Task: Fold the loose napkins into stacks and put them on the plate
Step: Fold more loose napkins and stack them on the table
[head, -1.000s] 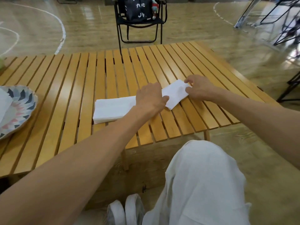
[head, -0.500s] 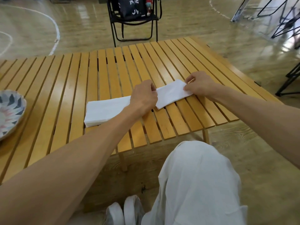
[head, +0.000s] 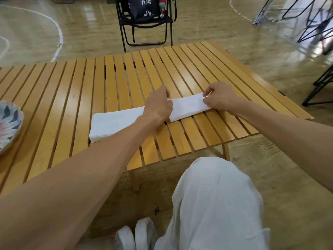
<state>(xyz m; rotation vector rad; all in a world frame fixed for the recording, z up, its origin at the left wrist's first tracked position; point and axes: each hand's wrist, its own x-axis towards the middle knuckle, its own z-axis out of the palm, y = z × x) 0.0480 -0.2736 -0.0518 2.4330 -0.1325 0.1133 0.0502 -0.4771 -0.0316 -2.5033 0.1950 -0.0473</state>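
A white napkin (head: 189, 108) lies as a long folded strip on the slatted wooden table (head: 111, 83), near its right front. My left hand (head: 158, 105) presses down on the strip's left end. My right hand (head: 219, 98) pinches the strip's right end between thumb and fingers. To the left, partly under my left wrist, a stack of white napkins (head: 111, 124) rests flat on the slats. The patterned plate (head: 9, 123) shows only in part at the table's far left edge of view.
A black folding chair (head: 146, 24) with a dark bag stands on the floor behind the table. Black metal frames (head: 320, 82) stand to the right. My knee in white trousers (head: 212, 195) sits below the table's front edge.
The napkin has gone from a wider piece to a narrow long strip. My right hand shifted to pinch its right end. The view has turned right, pushing the plate further out of view.
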